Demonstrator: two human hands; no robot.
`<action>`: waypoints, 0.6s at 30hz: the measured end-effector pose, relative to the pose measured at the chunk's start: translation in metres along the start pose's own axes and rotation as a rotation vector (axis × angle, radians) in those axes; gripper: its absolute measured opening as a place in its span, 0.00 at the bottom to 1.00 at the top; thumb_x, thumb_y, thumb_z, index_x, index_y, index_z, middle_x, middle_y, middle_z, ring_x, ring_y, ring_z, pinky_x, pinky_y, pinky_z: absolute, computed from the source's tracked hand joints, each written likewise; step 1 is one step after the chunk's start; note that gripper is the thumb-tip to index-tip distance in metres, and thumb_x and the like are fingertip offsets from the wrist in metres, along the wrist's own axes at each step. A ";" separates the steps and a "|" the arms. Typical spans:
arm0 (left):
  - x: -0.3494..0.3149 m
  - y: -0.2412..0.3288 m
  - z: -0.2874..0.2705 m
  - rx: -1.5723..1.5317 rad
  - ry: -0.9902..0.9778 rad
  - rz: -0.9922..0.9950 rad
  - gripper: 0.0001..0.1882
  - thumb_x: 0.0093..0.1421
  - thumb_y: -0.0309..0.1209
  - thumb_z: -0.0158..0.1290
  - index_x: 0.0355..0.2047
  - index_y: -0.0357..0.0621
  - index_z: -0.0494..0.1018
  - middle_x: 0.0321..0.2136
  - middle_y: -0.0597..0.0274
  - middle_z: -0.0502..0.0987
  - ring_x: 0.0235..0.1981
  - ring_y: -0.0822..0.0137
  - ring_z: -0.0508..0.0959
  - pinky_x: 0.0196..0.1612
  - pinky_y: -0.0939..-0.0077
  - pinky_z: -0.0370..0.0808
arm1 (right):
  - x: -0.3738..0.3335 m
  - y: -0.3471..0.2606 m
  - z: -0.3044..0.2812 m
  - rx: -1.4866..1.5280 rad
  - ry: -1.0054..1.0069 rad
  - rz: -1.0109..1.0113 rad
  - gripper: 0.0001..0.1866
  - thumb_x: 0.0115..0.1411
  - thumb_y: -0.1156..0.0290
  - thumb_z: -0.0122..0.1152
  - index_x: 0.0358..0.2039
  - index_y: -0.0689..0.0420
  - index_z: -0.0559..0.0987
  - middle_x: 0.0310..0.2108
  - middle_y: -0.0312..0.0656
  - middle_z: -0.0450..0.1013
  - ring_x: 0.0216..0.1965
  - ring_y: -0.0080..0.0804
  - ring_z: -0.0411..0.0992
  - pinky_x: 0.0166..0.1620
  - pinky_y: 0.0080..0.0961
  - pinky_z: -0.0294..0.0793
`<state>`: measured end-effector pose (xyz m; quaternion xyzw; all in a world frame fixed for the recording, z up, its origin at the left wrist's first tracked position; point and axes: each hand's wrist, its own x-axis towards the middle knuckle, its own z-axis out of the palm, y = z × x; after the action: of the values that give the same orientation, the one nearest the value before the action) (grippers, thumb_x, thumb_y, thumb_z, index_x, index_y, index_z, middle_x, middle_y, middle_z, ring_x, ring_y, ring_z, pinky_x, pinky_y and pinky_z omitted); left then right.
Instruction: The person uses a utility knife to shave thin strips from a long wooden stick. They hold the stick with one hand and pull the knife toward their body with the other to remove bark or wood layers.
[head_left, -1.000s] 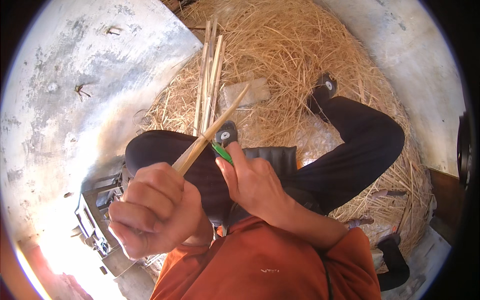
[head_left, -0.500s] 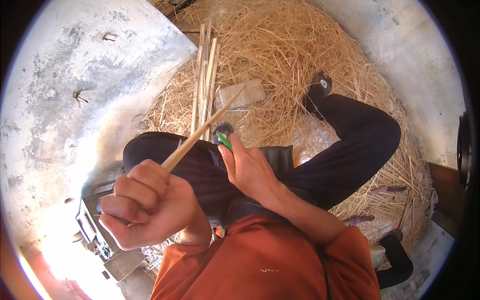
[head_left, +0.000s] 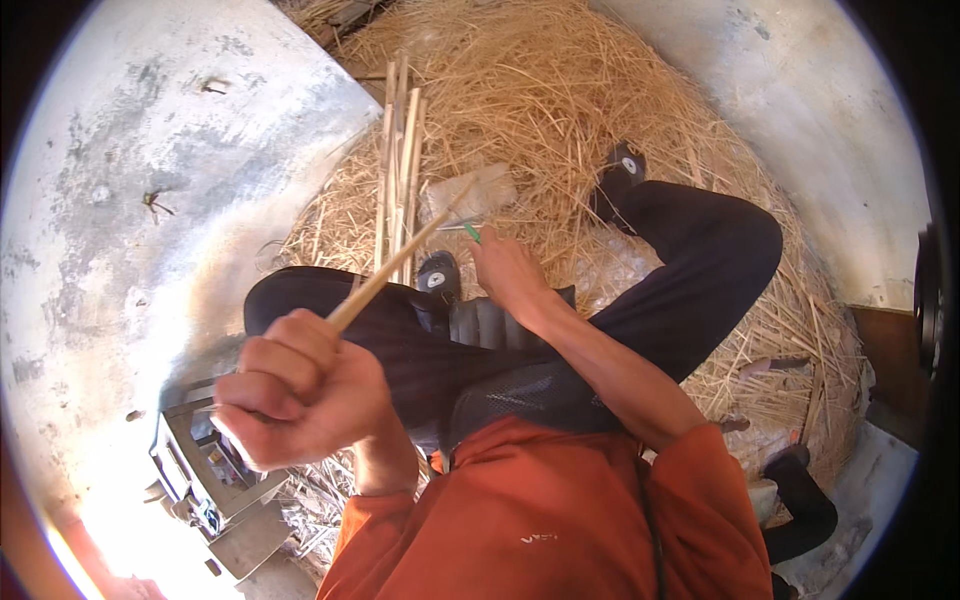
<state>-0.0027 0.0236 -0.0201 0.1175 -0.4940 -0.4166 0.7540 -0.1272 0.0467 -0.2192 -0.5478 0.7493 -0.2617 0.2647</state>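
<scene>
My left hand (head_left: 310, 390) is closed in a fist around the thick end of a pale, tapered bamboo strip (head_left: 385, 275). The strip slants up and away to the right, with a small splinter standing off its side. Close to the strip's thin far end is my right hand (head_left: 510, 275), its fingers wrapped round a small green-handled knife (head_left: 473, 233). Only a bit of the green handle and a thin grey line like a blade show. Whether the blade touches the strip, I cannot tell.
Several long split strips (head_left: 400, 170) lie on a heap of straw-like shavings (head_left: 570, 90), beside a pale block (head_left: 485, 190). A whitish, stained sheet (head_left: 130, 130) covers the left. Near my left elbow stands a grey open box (head_left: 215, 460). My crossed legs frame the middle.
My right hand has moved away from me along the strip toward its tip, with the knife in it. The left fist has shifted only slightly and still grips the strip.
</scene>
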 end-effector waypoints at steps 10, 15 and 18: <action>0.010 -0.001 -0.018 0.094 0.025 0.024 0.22 0.67 0.43 0.34 0.16 0.51 0.52 0.09 0.71 0.50 0.11 0.77 0.45 0.15 0.80 0.44 | -0.059 -0.083 -0.062 0.464 -0.056 -0.091 0.14 0.66 0.63 0.47 0.35 0.63 0.64 0.16 0.59 0.69 0.21 0.62 0.70 0.23 0.52 0.68; 0.006 -0.004 -0.005 0.189 0.135 0.058 0.22 0.67 0.44 0.35 0.16 0.51 0.52 0.10 0.71 0.49 0.11 0.77 0.44 0.16 0.80 0.44 | -0.066 -0.105 -0.056 0.439 0.011 -0.098 0.12 0.65 0.65 0.49 0.34 0.62 0.63 0.14 0.55 0.69 0.19 0.59 0.70 0.20 0.49 0.67; 0.005 -0.004 -0.007 0.217 0.203 0.071 0.22 0.67 0.43 0.35 0.16 0.51 0.52 0.11 0.71 0.48 0.11 0.77 0.44 0.16 0.80 0.43 | -0.062 -0.104 -0.045 0.394 0.031 -0.106 0.11 0.64 0.68 0.51 0.36 0.62 0.64 0.14 0.55 0.68 0.17 0.57 0.69 0.19 0.47 0.65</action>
<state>0.0022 0.0157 -0.0224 0.2222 -0.4614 -0.3197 0.7972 -0.0706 0.0838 -0.1091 -0.5202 0.6576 -0.4251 0.3411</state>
